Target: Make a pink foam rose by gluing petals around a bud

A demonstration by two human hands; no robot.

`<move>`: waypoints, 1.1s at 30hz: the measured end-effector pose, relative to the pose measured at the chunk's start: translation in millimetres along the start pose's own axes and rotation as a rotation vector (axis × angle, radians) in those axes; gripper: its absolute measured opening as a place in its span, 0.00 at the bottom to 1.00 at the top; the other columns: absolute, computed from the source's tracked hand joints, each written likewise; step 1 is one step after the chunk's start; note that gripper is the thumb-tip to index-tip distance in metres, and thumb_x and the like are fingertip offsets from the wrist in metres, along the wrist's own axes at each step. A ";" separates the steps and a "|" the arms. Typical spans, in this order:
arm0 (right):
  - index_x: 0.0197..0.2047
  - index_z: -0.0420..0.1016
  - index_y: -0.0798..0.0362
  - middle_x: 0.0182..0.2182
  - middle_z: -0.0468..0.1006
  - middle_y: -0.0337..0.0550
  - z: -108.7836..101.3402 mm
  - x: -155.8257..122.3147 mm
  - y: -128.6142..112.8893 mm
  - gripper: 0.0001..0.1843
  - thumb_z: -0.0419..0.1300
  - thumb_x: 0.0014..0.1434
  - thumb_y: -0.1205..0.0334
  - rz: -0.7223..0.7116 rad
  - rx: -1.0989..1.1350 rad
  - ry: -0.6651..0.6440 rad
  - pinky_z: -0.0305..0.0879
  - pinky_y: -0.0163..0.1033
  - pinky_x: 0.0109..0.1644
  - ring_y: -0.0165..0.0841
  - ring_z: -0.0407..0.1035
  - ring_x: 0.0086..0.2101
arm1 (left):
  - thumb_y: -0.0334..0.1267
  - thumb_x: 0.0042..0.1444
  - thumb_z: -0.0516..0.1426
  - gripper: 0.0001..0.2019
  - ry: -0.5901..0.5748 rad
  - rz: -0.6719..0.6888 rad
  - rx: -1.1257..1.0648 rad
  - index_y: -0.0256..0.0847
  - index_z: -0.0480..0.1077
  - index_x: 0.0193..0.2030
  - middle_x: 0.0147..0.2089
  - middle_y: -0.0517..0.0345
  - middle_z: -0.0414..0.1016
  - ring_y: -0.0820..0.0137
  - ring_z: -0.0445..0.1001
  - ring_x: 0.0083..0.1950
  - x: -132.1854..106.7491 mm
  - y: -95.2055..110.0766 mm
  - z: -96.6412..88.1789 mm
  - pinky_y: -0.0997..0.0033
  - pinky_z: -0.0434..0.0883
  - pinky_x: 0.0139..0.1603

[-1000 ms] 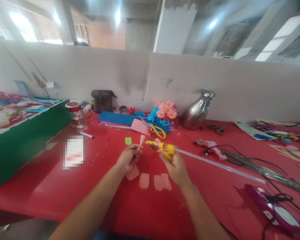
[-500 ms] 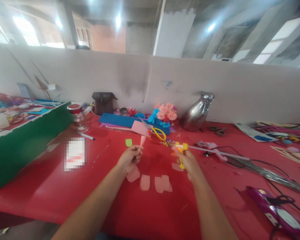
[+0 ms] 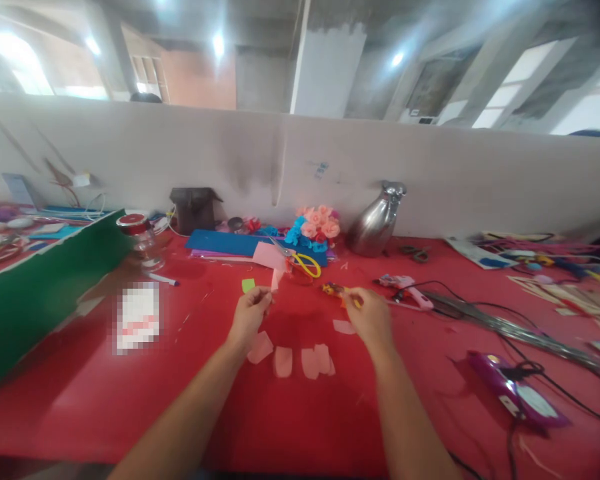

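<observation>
Since the earliest frame, the yellow gun [image 3: 331, 289] has moved towards 3 o'clock, its nozzle no longer at the pink strip [image 3: 276, 280] but well apart from it; the right hand [image 3: 370, 317] has travelled with it. Clock directions are read from the left hand [image 3: 249, 312], 12 being the far side of the desk [image 3: 280, 420].

Progress, as judged from the layout: one strip is taken up and appears folded or rolled; whether it bears glue is too small to tell. Flat pink pieces [image 3: 283, 362], some overlapping, lie between 4 and 6 o'clock, with a further piece [image 3: 343, 327] between 3 and 4, just beside the right hand; neither hand holds these, and they appear unworked. Flowers [image 3: 320, 223], evidently made up, sit at 1 o'clock; scissors [image 3: 307, 265] lie at 2 and a green piece [image 3: 248, 285] at 12.

Pose: both forearms [image 3: 187, 400] reach in from the near edge, converging. The left hand pinches the strip's lower end between thumb and fingertips, the strip rising towards 1 o'clock. The right hand arches over the gun, thumb and forefinger close together; whether it grips or has let go cannot be told, as the fingers cover the handle.
</observation>
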State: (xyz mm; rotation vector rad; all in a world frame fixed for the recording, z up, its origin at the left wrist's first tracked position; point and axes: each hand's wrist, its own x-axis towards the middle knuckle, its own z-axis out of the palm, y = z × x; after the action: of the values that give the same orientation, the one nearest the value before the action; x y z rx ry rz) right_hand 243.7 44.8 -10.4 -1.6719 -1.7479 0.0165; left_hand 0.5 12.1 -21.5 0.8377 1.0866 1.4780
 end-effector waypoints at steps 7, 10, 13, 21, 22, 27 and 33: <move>0.30 0.73 0.49 0.32 0.78 0.41 -6.6 -12.0 -57.2 0.07 0.56 0.51 0.56 -0.062 0.341 -0.238 0.62 0.43 0.45 0.37 0.70 0.36 | 0.36 0.47 0.59 0.06 -0.062 0.045 0.114 0.37 0.72 0.32 0.24 0.61 0.67 0.79 0.58 0.22 -0.9 -10.5 0.4 0.78 0.55 0.24; 0.35 0.70 0.49 0.38 0.75 0.42 5.2 -19.1 -85.2 0.12 0.60 0.48 0.53 -0.011 0.435 -0.177 0.61 0.46 0.49 0.39 0.68 0.42 | 0.35 0.48 0.58 0.05 -0.056 0.089 0.170 0.37 0.72 0.31 0.24 0.61 0.67 0.78 0.59 0.23 -5.9 -8.4 4.6 0.78 0.56 0.24; 0.41 0.66 0.49 0.42 0.72 0.44 21.3 -22.3 -99.6 0.20 0.62 0.46 0.50 0.071 0.533 -0.139 0.60 0.46 0.50 0.40 0.65 0.45 | 0.35 0.49 0.57 0.04 -0.061 0.126 0.200 0.38 0.71 0.30 0.24 0.61 0.67 0.77 0.59 0.23 -10.0 -4.8 8.0 0.77 0.56 0.25; 0.44 0.64 0.50 0.44 0.70 0.45 36.0 -21.4 -88.4 0.20 0.61 0.46 0.61 0.053 0.623 -0.037 0.60 0.47 0.50 0.38 0.64 0.45 | 0.39 0.45 0.59 0.07 -0.109 -0.020 0.091 0.36 0.69 0.27 0.23 0.61 0.65 0.79 0.56 0.22 -10.6 -2.9 10.8 0.77 0.52 0.23; 0.44 0.64 0.50 0.45 0.70 0.46 35.2 -22.3 -87.6 0.20 0.60 0.46 0.62 0.048 0.618 -0.017 0.60 0.47 0.50 0.38 0.64 0.45 | 0.40 0.44 0.60 0.09 -0.111 -0.037 0.075 0.36 0.68 0.26 0.22 0.62 0.64 0.80 0.55 0.21 -10.5 -3.3 10.7 0.78 0.51 0.23; 0.45 0.64 0.50 0.45 0.69 0.46 33.6 -26.6 -92.1 0.18 0.60 0.48 0.61 0.008 0.655 -0.001 0.61 0.48 0.51 0.38 0.64 0.45 | 0.42 0.42 0.61 0.11 -0.126 -0.053 0.053 0.36 0.68 0.28 0.22 0.62 0.64 0.80 0.55 0.22 -10.3 -4.7 10.4 0.78 0.51 0.23; 0.45 0.64 0.50 0.45 0.69 0.45 33.6 -26.7 -94.4 0.19 0.60 0.48 0.64 0.043 0.685 0.017 0.62 0.48 0.50 0.37 0.64 0.44 | 0.42 0.41 0.61 0.12 -0.117 -0.097 -0.002 0.37 0.68 0.28 0.22 0.64 0.63 0.81 0.55 0.21 -10.7 -0.1 11.2 0.78 0.50 0.23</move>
State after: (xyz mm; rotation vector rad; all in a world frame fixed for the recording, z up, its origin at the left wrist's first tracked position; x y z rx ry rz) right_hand 143.0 20.9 -4.1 -1.1908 -1.4590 0.5553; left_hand 12.9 3.7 -17.3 0.8481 1.0243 1.3327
